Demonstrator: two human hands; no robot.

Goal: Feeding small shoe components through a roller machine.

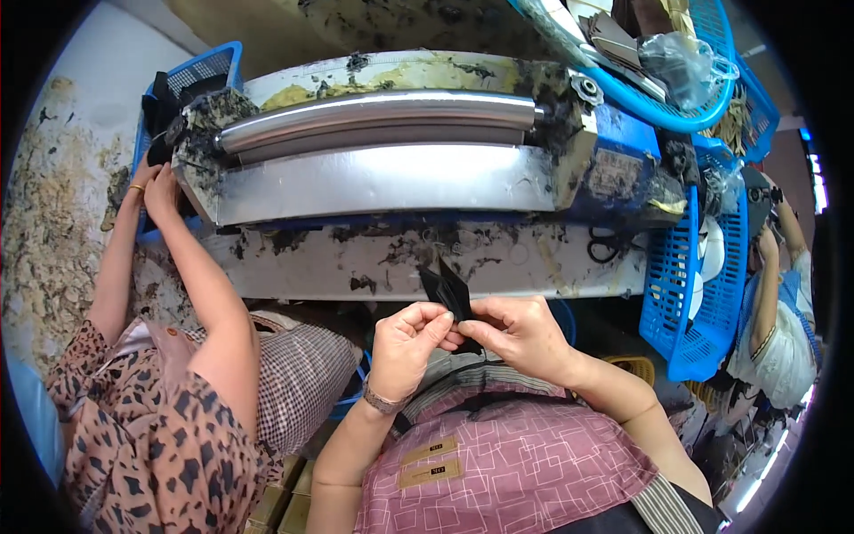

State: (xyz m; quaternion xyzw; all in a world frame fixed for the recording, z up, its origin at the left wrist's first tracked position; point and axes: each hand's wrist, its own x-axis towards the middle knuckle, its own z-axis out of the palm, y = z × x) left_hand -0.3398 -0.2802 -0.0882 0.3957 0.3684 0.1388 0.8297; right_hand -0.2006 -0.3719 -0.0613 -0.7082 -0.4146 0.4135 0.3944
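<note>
- Left hand and right hand pinch the black, folded, leather-like piece; uneven pulling could crease it.
- Brushing the smeared white worktop could soil it.

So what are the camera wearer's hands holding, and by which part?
A folded-looking black piece, pinched in its lower part, as pictured, by the left hand and right hand, one from each side.
</note>
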